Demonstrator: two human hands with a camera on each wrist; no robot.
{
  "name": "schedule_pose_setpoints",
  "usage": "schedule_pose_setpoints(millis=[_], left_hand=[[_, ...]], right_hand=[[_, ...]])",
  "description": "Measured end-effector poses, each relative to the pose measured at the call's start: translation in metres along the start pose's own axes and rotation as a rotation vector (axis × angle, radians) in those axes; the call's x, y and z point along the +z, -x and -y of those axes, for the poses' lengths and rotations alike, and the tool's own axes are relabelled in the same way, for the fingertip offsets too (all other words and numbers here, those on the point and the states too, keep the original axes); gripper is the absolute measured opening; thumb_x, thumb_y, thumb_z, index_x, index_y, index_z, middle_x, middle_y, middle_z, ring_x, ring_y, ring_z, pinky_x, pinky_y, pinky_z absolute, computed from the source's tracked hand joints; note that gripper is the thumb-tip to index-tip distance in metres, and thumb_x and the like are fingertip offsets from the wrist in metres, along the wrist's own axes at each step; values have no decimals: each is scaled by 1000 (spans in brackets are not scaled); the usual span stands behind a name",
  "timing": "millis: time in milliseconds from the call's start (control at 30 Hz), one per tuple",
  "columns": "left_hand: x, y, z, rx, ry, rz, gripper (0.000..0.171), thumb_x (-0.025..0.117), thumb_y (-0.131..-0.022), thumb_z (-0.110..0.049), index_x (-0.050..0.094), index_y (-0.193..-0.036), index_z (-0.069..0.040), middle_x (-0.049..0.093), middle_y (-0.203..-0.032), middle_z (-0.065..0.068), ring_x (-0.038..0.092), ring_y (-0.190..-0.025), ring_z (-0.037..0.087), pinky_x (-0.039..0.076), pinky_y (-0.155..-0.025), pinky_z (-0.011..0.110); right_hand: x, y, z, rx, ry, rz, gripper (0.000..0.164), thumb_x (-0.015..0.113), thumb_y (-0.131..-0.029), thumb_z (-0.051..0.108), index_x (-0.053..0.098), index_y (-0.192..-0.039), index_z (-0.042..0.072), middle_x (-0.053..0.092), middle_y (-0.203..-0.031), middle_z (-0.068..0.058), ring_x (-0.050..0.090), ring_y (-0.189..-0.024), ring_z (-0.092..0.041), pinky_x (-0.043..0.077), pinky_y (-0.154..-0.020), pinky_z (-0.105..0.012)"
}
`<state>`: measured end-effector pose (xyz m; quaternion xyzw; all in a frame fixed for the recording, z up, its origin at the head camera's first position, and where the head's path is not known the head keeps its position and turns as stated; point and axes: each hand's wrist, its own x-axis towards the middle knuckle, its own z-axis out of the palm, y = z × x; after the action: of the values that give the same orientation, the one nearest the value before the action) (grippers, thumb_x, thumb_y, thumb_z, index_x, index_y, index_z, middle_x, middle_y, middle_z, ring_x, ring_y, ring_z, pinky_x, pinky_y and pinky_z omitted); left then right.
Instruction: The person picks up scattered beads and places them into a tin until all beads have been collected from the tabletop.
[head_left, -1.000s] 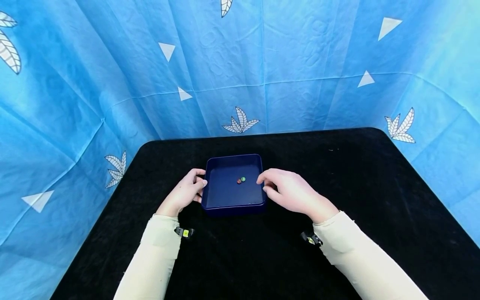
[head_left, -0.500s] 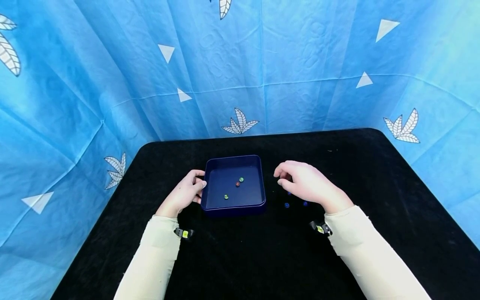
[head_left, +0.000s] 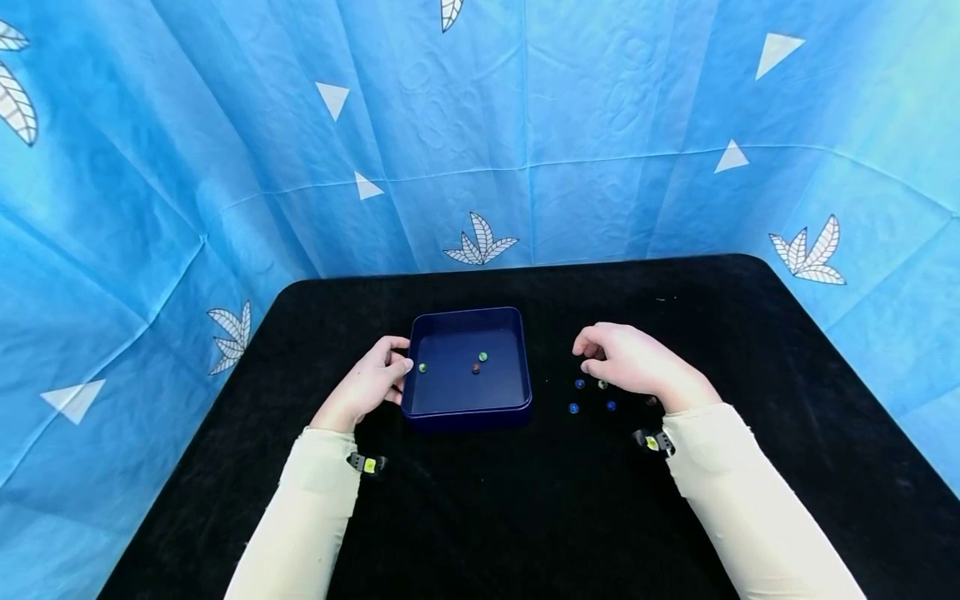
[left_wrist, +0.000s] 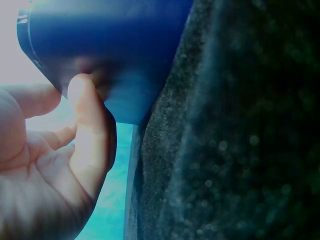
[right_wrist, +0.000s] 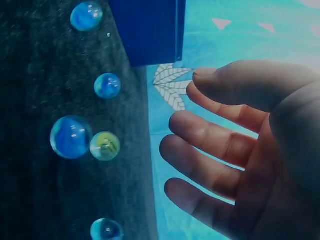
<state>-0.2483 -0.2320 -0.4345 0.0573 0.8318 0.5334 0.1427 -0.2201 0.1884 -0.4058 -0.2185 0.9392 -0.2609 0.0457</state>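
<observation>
Nearest me, my cream left sleeve [head_left: 296,508] and cream right sleeve [head_left: 753,500] are reaching in over a table covered in black cloth [head_left: 480,517]. A small black wrist device [head_left: 367,465] is sitting at each cuff, two in all, each showing a yellow patch whose markings are too small for me to read.

Five glass marbles are lying on the cloth at the tray's right: a front blue marble [head_left: 573,408], a right blue marble [head_left: 611,406], a back blue marble [head_left: 580,384], a clear marble with a yellow-green swirl [right_wrist: 105,146] and, by my wrist, a dark brownish marble [head_left: 651,401]. My right hand [head_left: 633,358] is hanging above them, thumb and bent fingers staying apart with only air between.

My left hand [head_left: 363,383] is gripping the tray's left side, thumb at the rim, fingers curving against the outer wall. The shallow navy-blue tray [head_left: 468,413], squarish with rounded corners, is resting on the table and holding three marbles: a yellow-green marble [head_left: 423,367] near the left wall, a reddish-brown marble [head_left: 476,368] and a green marble [head_left: 483,357] around the middle.

Beyond, a blue curtain [head_left: 585,108] is hanging, showing five white triangles and five leaf sprigs.
</observation>
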Motion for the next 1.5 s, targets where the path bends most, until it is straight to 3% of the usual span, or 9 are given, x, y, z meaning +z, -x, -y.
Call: schedule_pose_setpoints(millis=[433,800,1200,1500], left_hand=[[-1,2,1,1,17,3,46,46,-106,-10,33,-149,1,50,-118,30,59,-89,45,56,-62,35],[0,-1,2,-1,25,1,43,50,-105,-14,40,-146,-7,53,-116,23,61,-82,32,57,-64,38],[0,0,-2,10,23,9,43,49,-106,-15,39,-147,-7,53,-116,23,60,-83,31,57,-65,38],[0,1,-1,0,23,11,43,50,-106,-15,39,-147,-7,53,-117,23,61,-82,30,57,-65,38]], right_hand=[[16,-5,-5,-4,18,143,16,73,-90,13,68,-106,14,64,-103,-3,59,-95,-22,49,-87,-45],[23,-6,-9,13,59,185,18,74,-87,8,68,-100,20,57,-104,-2,53,-98,-23,48,-85,-43],[22,-8,-8,-15,87,167,16,73,-88,7,65,-90,20,55,-99,-1,50,-95,-23,45,-83,-42],[24,-7,-8,-28,49,127,14,67,-88,7,63,-85,20,53,-90,-1,47,-81,-19,43,-73,-37]])
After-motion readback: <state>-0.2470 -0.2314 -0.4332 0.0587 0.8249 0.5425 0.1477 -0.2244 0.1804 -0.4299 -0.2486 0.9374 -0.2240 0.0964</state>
